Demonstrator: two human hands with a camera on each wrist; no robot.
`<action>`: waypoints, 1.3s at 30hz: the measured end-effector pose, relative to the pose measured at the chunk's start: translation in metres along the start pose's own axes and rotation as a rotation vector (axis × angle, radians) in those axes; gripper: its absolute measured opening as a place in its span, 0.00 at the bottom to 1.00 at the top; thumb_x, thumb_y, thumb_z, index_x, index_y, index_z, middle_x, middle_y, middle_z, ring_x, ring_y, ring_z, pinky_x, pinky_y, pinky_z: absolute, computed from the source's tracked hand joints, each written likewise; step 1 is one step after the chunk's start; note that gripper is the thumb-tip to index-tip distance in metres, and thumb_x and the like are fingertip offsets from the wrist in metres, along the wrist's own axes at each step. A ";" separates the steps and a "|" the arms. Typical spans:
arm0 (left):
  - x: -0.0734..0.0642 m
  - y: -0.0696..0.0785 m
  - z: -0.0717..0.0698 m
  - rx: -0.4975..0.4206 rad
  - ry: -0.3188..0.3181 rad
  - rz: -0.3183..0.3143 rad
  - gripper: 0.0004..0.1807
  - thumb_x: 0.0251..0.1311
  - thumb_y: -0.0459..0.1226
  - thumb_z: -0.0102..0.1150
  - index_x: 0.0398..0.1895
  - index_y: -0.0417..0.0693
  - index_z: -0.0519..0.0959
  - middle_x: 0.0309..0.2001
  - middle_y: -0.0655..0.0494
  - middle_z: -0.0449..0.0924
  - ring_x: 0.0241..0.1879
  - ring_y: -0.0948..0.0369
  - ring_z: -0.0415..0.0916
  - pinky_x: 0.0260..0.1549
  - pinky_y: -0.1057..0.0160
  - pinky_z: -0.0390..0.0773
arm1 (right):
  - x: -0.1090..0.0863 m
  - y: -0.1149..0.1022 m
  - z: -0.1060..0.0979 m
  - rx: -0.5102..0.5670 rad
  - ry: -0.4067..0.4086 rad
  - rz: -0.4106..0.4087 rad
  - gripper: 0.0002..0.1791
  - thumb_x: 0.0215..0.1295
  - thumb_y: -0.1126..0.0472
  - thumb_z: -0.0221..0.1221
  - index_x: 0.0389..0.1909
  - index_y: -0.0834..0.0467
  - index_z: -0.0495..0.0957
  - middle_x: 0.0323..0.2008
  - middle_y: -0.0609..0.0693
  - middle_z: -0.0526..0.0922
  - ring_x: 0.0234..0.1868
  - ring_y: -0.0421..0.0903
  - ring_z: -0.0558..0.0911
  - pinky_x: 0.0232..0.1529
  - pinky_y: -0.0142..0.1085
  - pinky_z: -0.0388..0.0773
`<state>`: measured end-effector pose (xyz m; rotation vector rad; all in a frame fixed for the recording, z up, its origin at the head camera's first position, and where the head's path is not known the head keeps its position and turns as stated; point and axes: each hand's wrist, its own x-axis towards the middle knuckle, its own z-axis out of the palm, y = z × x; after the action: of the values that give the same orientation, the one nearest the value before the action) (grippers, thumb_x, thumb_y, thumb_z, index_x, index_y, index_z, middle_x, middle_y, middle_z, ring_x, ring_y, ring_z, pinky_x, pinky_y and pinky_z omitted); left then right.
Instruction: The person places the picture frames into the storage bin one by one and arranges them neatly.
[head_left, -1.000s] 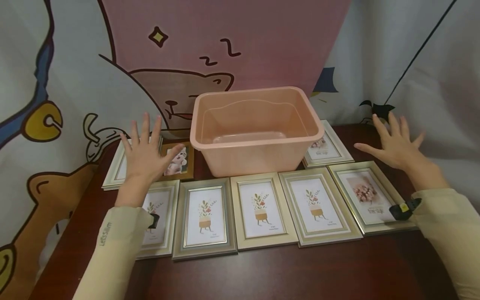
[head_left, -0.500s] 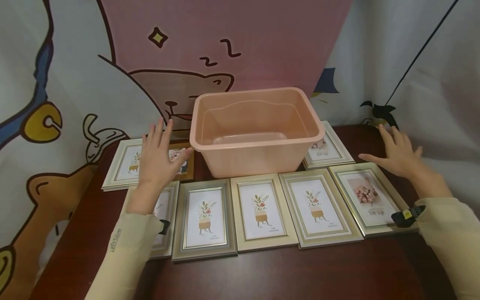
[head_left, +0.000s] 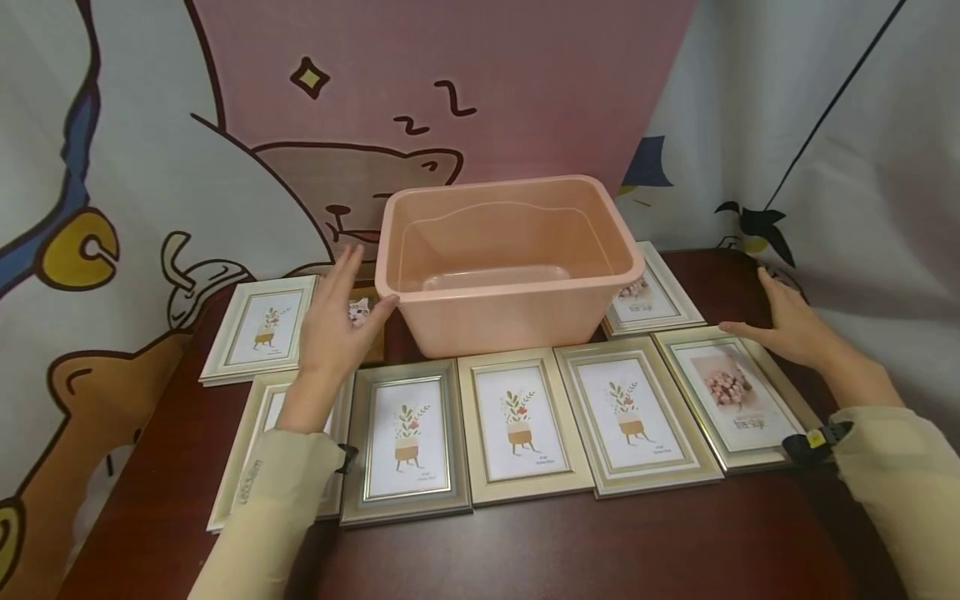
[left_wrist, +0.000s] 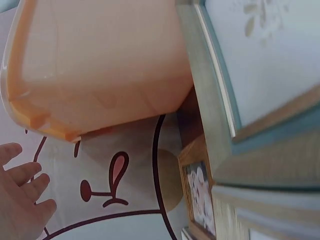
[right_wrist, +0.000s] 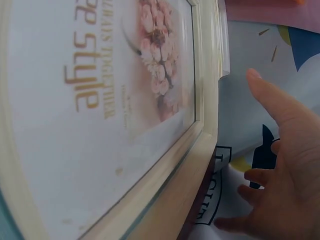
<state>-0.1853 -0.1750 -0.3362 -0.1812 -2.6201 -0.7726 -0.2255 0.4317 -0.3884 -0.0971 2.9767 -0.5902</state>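
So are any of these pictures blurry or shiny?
Head view: mostly clear, with a pale shine on the dark tabletop and dimmer light inside the pink tub than on its front; left wrist view: the close plant picture frame looks soft and blurry; right wrist view: the flower picture frame goes fuzzy at its left edge.

The tub [head_left: 506, 321] was formed in smooth, faintly glossy plastic. The picture frames [head_left: 408, 508] were finished with a satin, metallic-looking sheen. The table [head_left: 525, 542] was surfaced in glossy, wood-like brown. The backdrop [head_left: 540, 83] and sleeves [head_left: 262, 496] were made of matt cloth.
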 end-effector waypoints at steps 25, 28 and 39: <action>0.001 0.014 0.013 -0.176 0.065 -0.036 0.34 0.65 0.54 0.59 0.72 0.55 0.69 0.73 0.57 0.67 0.72 0.50 0.66 0.70 0.45 0.67 | -0.006 0.024 0.003 0.140 -0.157 0.003 0.49 0.69 0.47 0.59 0.76 0.71 0.44 0.61 0.79 0.65 0.58 0.75 0.70 0.52 0.66 0.72; 0.002 0.014 0.013 -0.180 0.067 -0.036 0.33 0.65 0.53 0.60 0.72 0.54 0.69 0.73 0.56 0.68 0.72 0.49 0.66 0.70 0.44 0.66 | -0.004 0.028 0.005 0.118 -0.152 -0.016 0.45 0.67 0.49 0.60 0.74 0.70 0.53 0.59 0.77 0.69 0.52 0.65 0.74 0.46 0.51 0.76; 0.000 0.013 0.014 -0.210 0.077 -0.037 0.33 0.65 0.52 0.61 0.71 0.55 0.70 0.73 0.57 0.68 0.72 0.51 0.67 0.70 0.46 0.67 | -0.002 0.035 0.005 0.143 -0.162 -0.017 0.35 0.67 0.54 0.63 0.66 0.71 0.66 0.52 0.66 0.76 0.37 0.29 0.71 0.36 0.28 0.72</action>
<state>-0.1873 -0.1563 -0.3404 -0.1588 -2.4738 -1.0459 -0.2242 0.4626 -0.4068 -0.1510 2.7709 -0.7560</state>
